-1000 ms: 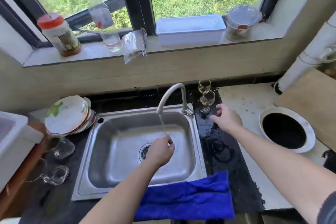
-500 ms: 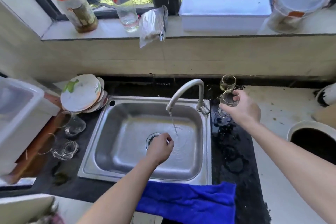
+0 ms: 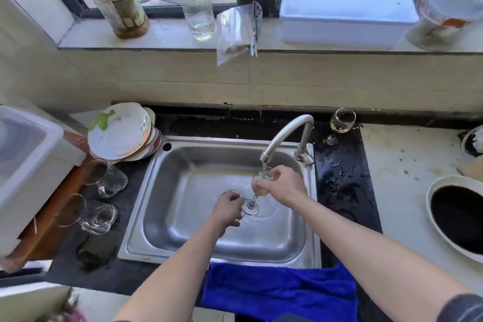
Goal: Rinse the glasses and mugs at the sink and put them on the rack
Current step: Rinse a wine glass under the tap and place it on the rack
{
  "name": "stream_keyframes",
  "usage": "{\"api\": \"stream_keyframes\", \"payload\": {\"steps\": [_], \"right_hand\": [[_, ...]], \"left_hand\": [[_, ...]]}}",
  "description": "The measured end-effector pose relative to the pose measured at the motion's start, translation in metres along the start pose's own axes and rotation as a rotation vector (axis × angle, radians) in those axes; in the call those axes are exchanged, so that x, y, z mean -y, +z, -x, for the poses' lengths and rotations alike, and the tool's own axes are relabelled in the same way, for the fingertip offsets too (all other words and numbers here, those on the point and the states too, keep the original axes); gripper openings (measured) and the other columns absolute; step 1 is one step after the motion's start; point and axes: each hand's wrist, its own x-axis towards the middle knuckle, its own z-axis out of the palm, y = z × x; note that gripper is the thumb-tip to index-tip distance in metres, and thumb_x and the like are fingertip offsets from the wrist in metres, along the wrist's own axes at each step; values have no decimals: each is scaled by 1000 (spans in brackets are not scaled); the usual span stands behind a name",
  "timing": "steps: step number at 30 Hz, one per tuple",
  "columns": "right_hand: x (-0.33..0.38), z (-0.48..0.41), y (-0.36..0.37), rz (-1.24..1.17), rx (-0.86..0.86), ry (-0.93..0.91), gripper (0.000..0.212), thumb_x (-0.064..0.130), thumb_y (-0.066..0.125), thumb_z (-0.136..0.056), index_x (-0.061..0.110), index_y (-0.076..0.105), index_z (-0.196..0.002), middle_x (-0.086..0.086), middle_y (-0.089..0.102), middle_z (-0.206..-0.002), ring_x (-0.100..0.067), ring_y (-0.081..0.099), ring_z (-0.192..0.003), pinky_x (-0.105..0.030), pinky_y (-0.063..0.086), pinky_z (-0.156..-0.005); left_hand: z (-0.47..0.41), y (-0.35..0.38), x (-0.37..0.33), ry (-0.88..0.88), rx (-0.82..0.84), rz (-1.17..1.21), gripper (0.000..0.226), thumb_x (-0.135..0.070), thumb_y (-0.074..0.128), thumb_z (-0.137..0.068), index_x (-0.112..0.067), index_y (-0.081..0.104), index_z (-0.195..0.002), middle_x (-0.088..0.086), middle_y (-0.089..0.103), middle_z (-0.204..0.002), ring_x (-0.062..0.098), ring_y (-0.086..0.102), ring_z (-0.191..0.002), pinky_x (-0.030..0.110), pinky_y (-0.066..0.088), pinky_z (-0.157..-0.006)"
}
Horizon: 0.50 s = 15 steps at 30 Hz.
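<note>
One wine glass [image 3: 262, 183] tilts under the tap [image 3: 287, 133] over the sink [image 3: 183, 178], bowl grasped by the right hand [image 3: 283, 185] fingers; the left hand [image 3: 228, 208] curls at its foot, hold unclear; wet, it might slip and chip on steel.

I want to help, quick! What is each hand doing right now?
Left hand: fingers curled at the wine glass foot, seemingly holding it.
Right hand: gripping the wine glass bowl.
</note>
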Motion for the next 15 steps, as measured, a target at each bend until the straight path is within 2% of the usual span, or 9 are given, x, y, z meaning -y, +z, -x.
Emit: {"api": "stream_keyframes", "payload": {"steps": [3, 6, 8, 10, 13, 15], "right_hand": [[4, -4, 6, -60, -27, 46, 60, 66, 76, -57, 20, 60, -92, 6, 63, -86, -17, 61, -84, -39, 51, -78], [5, -6, 10, -176, -29, 103, 65, 73, 75, -44, 17, 59, -73, -2, 67, -68, -24, 67, -73, -36, 49, -66], [7, -5, 12, -225, -13, 111, 63, 74, 75, -42, 20, 54, -69, 1, 64, -64, -22, 70, -70, -33, 45, -61], [9, -3, 10, -248, 27, 91, 60, 69, 77, -51, 21, 56, -81, 2, 65, -76, -17, 68, -72, -32, 44, -60], [12, 0, 2, -339, 166, 23, 53, 40, 81, -74, 29, 49, -114, 2, 62, -109, -16, 63, -95, -30, 49, -64], [16, 1, -1, -361, 203, -36, 52, 24, 80, -77, 31, 48, -118, -1, 59, -114, -16, 59, -95, -30, 48, -63]], "left_hand": [[-9, -2, 3, -110, 119, 238, 25, -26, 49, -96, -13, 53, -117, 14, 55, -102, 25, 56, -68, 33, 55, -57], [-15, 1, 4, -171, 178, 511, 16, -20, 43, -100, -12, 47, -114, 17, 53, -94, 31, 58, -70, 37, 55, -57], [-21, 1, 5, -166, 146, 588, 15, -11, 40, -101, -12, 44, -115, 16, 54, -85, 28, 55, -63, 31, 48, -51], [-27, -1, 7, -149, 142, 572, 14, -7, 39, -100, -9, 44, -112, 13, 53, -76, 21, 46, -54, 25, 35, -48], [-30, -11, 4, -177, 190, 499, 8, -12, 45, -99, -8, 49, -105, 13, 56, -72, 18, 43, -50, 20, 31, -40], [-31, -17, 0, -201, 228, 442, 10, -18, 46, -98, -9, 50, -96, 14, 58, -72, 18, 41, -48, 17, 29, -35]]}}
